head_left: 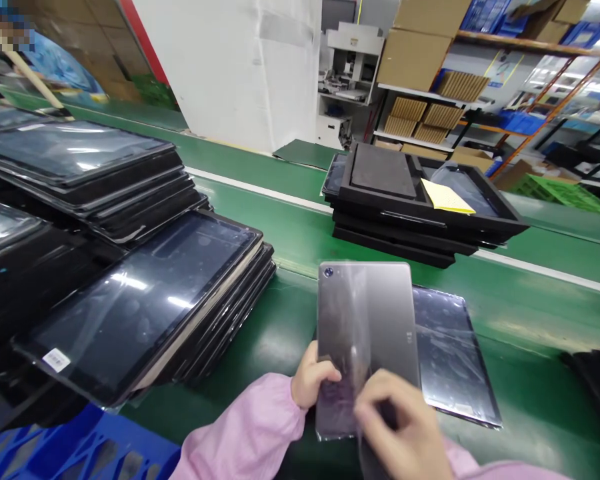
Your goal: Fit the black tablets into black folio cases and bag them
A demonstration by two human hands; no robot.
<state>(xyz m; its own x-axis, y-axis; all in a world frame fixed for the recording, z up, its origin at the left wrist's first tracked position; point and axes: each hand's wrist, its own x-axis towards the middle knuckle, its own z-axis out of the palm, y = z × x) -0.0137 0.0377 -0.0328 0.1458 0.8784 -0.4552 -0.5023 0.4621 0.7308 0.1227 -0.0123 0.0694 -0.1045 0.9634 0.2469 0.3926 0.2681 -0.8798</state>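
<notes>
A grey tablet point(367, 320) stands back side towards me, its camera lens at the top left corner. My left hand point(311, 382) grips its lower left edge, thumb across the back. My right hand point(405, 430) is pinched on a clear film point(363, 347) that lies over the tablet's back, near the lower right. Just behind the tablet, a second tablet under shiny film point(450, 360) lies flat on the green belt point(300, 240).
Stacks of black trays holding screens point(130, 307) fill the left side. Another black tray stack point(420, 213) with a yellow sheet point(447, 198) sits across the belt. A blue crate point(80, 447) is at the lower left. Shelves with cardboard boxes point(420, 60) stand behind.
</notes>
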